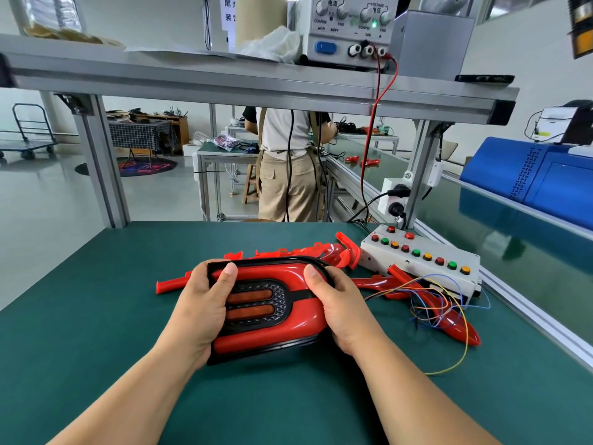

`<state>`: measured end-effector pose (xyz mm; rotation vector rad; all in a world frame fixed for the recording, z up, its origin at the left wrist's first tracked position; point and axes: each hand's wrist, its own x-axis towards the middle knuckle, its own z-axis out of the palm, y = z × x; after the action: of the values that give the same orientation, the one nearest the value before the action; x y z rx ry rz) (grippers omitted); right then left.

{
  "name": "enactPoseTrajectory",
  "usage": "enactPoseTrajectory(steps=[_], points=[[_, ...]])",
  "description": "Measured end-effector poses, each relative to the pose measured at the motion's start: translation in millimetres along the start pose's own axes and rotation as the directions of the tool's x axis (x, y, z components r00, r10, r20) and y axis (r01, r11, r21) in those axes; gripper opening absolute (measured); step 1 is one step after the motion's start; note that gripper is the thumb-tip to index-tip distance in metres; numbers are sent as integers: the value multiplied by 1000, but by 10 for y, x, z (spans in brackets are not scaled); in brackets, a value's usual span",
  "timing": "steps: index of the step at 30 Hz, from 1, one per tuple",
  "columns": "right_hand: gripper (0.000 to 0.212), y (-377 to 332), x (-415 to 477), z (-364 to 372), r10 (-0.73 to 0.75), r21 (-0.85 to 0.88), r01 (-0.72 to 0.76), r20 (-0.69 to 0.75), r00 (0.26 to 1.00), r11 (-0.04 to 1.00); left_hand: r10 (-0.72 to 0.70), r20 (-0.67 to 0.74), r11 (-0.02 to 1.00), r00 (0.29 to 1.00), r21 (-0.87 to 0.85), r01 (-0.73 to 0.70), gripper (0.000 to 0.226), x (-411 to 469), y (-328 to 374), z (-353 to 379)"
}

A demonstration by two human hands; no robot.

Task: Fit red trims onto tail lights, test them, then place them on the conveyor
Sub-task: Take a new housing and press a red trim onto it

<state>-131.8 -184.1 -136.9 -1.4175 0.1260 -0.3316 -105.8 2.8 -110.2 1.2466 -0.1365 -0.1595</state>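
step: seating red trim (pixel 282 277) on tail light (pixel 256 305) | left hand (pixel 199 303) and right hand (pixel 340 303) clasp its ends, thumbs pressing | next, likely: wire to button box (pixel 420 256) beyond right hand for test

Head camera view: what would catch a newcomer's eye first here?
The red tail light, gripped at both ends by the left hand and right hand, mid green bench. Behind it lie loose red trims, beside a white button box at right. A power supply sits on the shelf above.
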Motion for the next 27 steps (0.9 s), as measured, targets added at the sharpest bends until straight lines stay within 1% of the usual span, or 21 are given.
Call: enactPoseTrajectory(steps=[2, 5, 7, 10, 12, 16, 19, 21, 24, 27], points=[[47, -2, 1, 16, -25, 6, 25, -18, 1000, 1000, 15, -15, 1000, 1000, -2, -15, 17, 11, -9, 1], [39, 1, 11, 34, -69, -111, 61, -71, 995, 992, 13, -40, 999, 999, 32, -11, 18, 28, -52, 15], [33, 6, 21, 43, -74, -190, 57, -83, 994, 980, -3, -69, 998, 998, 66, 7, 18, 33, -81, 16], [27, 6, 35, 31, -74, -232, 53, -80, 994, 971, -4, -80, 995, 997, 102, 12, 20, 60, -85, -10], [29, 22, 39, 20, -71, -240, 51, -76, 995, 969, -16, -72, 992, 997, 124, 25, 22, 64, -59, -24], [40, 38, 39, 7, -68, -226, 47, -88, 994, 973, -96, -1, 993, 995, 68, 96, 24, 38, 10, -28], [40, 43, 33, 12, -69, -222, 45, -101, 992, 974, -150, 32, 989, 988, 25, 149, 28, 7, 38, -47], [42, 45, 28, 10, -60, -205, 39, -99, 993, 978, -142, 6, 990, 990, 10, 142, 31, -14, 36, -51], [46, 41, 19, 9, -58, -217, 38, -90, 994, 975, -88, -53, 995, 995, 34, 89, 31, -27, 20, -44], [44, 34, 29, 3, -75, -228, 53, -90, 993, 972, -102, -32, 994, 994, 27, 103, 32, -24, 37, -4]])
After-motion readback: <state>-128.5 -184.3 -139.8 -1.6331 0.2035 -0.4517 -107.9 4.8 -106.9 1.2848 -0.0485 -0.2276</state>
